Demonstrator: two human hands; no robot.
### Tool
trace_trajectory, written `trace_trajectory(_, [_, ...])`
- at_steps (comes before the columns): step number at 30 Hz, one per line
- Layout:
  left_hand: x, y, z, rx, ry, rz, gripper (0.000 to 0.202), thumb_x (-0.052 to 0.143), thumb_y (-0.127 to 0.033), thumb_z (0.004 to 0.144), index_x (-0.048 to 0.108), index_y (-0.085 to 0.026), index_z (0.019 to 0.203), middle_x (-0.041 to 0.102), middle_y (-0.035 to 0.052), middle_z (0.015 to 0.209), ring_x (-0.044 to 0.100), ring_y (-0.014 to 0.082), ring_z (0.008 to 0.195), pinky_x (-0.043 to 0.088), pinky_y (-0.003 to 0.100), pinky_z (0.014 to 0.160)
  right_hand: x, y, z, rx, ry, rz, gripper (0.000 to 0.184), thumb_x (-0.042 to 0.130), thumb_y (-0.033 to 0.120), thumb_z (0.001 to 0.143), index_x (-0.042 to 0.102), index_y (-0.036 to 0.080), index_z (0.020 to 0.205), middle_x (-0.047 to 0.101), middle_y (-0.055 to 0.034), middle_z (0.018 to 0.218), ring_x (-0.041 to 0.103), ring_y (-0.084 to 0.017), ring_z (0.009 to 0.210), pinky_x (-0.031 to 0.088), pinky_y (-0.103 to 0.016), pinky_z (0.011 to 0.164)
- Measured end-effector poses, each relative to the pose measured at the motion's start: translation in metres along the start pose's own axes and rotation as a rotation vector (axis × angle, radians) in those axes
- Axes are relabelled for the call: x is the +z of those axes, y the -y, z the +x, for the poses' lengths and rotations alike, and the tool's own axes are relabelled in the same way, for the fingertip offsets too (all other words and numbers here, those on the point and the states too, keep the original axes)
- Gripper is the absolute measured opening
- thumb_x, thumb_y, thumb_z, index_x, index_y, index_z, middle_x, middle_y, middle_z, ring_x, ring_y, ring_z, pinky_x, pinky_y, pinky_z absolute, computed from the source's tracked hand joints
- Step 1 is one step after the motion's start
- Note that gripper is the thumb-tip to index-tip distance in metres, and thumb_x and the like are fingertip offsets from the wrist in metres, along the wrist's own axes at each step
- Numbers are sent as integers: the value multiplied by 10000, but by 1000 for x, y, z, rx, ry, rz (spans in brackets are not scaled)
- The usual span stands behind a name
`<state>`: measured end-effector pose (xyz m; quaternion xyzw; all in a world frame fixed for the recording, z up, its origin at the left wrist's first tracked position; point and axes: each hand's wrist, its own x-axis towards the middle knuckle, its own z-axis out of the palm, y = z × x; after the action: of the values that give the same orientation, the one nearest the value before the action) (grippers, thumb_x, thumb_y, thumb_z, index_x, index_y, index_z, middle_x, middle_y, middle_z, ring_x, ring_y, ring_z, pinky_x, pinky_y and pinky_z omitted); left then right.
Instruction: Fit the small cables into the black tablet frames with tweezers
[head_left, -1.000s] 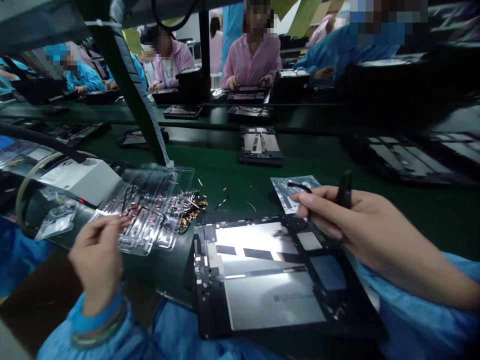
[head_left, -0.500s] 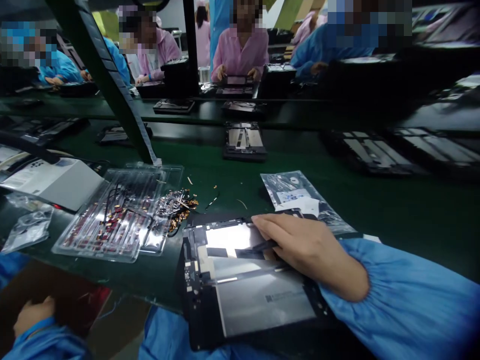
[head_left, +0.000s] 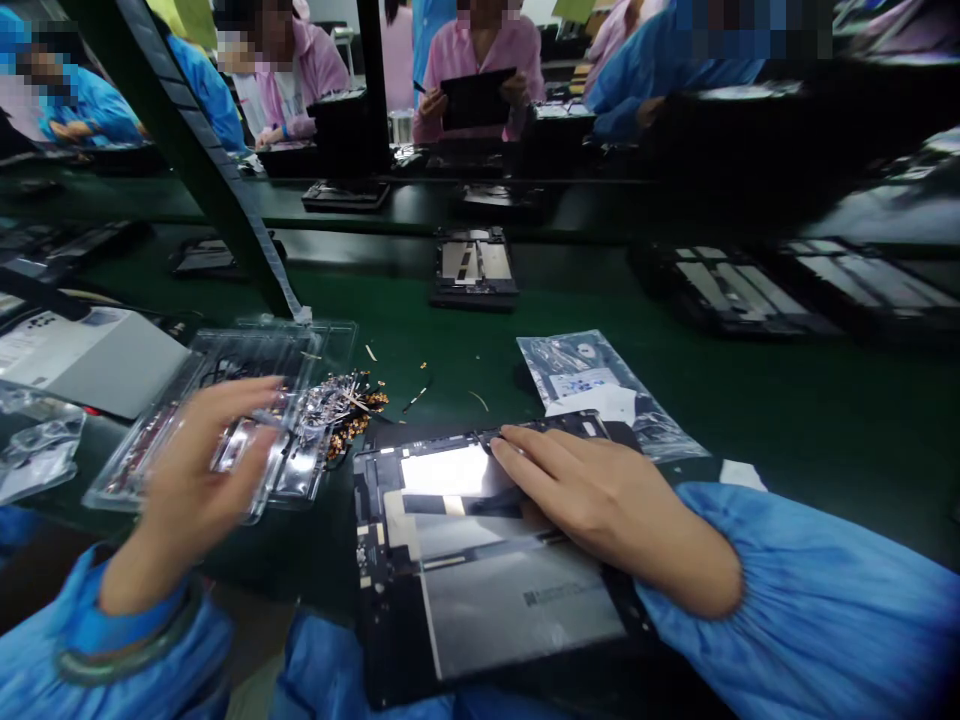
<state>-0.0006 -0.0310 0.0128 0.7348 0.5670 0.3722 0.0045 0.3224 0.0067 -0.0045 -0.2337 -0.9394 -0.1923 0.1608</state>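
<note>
An opened tablet [head_left: 517, 600] lies tilted at the table's front edge, its silver battery and dark circuit parts facing up. Across its upper right rests my right hand [head_left: 600, 490], fingers stretched out together toward the top edge; what lies beneath the palm is hidden. My left hand [head_left: 202, 480], smeared by motion, hovers above the clear plastic tray [head_left: 251, 505] with thumb and fingers apart and nothing visible between them. Small reddish parts fill the tray's slots. Beside it sits a pile of small silver and gold flex parts [head_left: 341, 410].
A clear plastic bag with white paper [head_left: 600, 390] lies behind the tablet. A white box [head_left: 112, 355] stands at left, near a slanted green post [head_left: 202, 150]. More opened tablets [head_left: 474, 265] rest farther back. Several co-workers sit opposite; one holds a dark panel [head_left: 476, 98].
My left hand has risen from the lower left to above the tray. My right hand stays on the tablet. The co-worker opposite has lifted a dark panel upright.
</note>
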Motion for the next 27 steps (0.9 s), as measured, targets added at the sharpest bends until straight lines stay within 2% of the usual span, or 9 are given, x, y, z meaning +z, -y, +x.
trace_trajectory(1, [12, -13, 6, 193, 137, -25, 250, 554, -240, 873, 545, -250, 1123, 615, 48, 1199, 565, 197, 1113, 457, 373, 964, -1, 0, 1, 2, -1, -3, 286, 383, 35, 869, 648, 40, 976, 694, -165, 952, 655, -221, 692, 506, -305, 493])
trace_trajectory(3, [36, -35, 16, 416, 381, -46, 252, 517, -219, 902, 525, -192, 1152, 588, 103, 1252, 546, 195, 1157, 471, 344, 956, -1, 1, 2, 5, -2, -10, 294, 375, 24, 868, 653, 53, 961, 696, -157, 936, 652, -215, 675, 491, -297, 479])
trace_trajectory(6, [65, -56, 26, 584, 522, -39, 248, 472, -275, 932, 531, -143, 1135, 583, 129, 1267, 538, 215, 1166, 461, 370, 974, 0, 1, 4, 2, -2, -14, 295, 373, 27, 876, 652, 64, 964, 695, -149, 921, 643, -207, 655, 472, -294, 469])
trace_trajectory(10, [81, -63, 30, 666, 565, -15, 261, 421, -296, 952, 553, -126, 1099, 617, 126, 1228, 558, 242, 1141, 459, 420, 967, 1, 2, 4, -7, -4, -21, 314, 348, 36, 893, 646, 58, 987, 689, -150, 907, 634, -205, 663, 472, -304, 489])
trace_trajectory(16, [80, -60, 28, 557, 591, -71, 302, 417, -282, 954, 515, -133, 1199, 608, 116, 1241, 546, 212, 1165, 463, 382, 979, -6, -2, -7, 77, 17, 104, 367, 289, 30, 916, 644, 85, 992, 685, -108, 859, 628, -183, 677, 461, -277, 521])
trace_trajectory(22, [84, -61, 27, 632, 553, 36, 320, 419, -266, 951, 542, -149, 1223, 608, 106, 1241, 537, 239, 1165, 473, 417, 957, -11, -8, -28, 122, 37, 111, 393, 270, 27, 921, 627, 118, 1057, 681, -95, 935, 631, -169, 740, 430, -250, 555])
trace_trajectory(27, [84, -64, 26, 667, 529, 98, 306, 413, -237, 951, 564, -137, 1198, 628, 105, 1213, 546, 235, 1155, 487, 406, 927, -6, -7, -32, 126, 10, 60, 353, 306, 37, 930, 617, 101, 1084, 684, -102, 970, 617, -182, 754, 430, -277, 592])
